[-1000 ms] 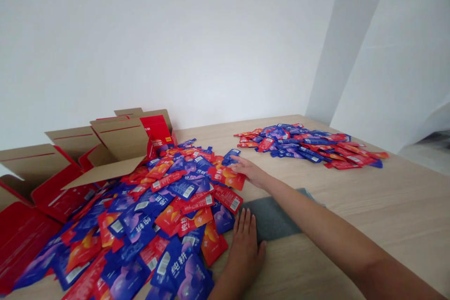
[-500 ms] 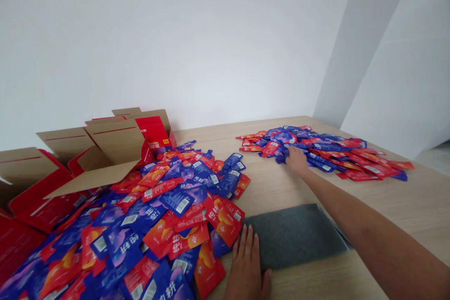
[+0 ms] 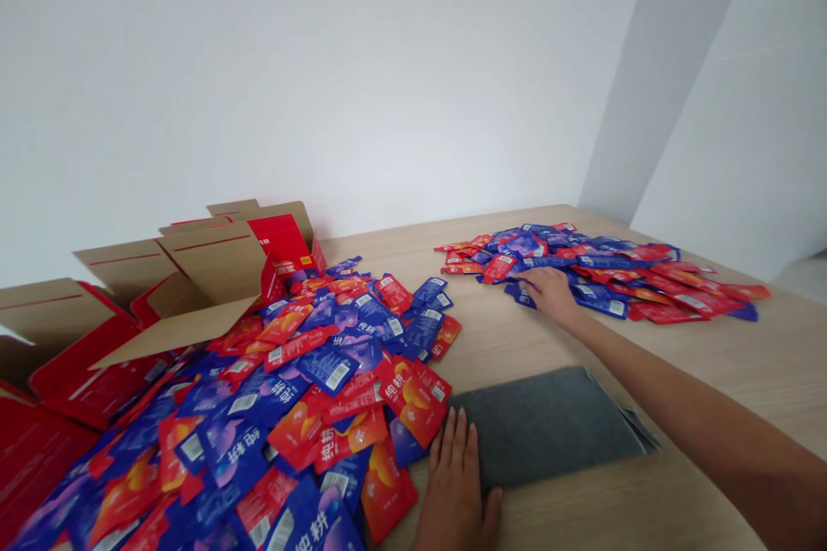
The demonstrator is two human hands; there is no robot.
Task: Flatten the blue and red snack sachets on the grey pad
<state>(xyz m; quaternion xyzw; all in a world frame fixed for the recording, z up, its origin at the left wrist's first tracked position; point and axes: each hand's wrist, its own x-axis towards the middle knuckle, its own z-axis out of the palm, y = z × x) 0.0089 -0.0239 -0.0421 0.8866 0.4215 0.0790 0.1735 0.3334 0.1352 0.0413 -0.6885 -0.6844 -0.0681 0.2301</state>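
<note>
Open red-and-brown cardboard boxes [image 3: 216, 265] on the left of a pale wooden table [image 3: 743, 366], white wall [image 3: 388, 69] behind

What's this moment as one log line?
left grip: flat, at dark grey rectangular sheet's edge | right grip: at flat blue sachet, hold unclear | open red cardboard boxes: beside red and blue sachets

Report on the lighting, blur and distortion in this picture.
Head view: diffuse light, the pale wall brightest low in the middle; same head view: the near pile of packets looks smeared and stretched toward the lower left, and small print on the far pile is too soft to read.
</note>
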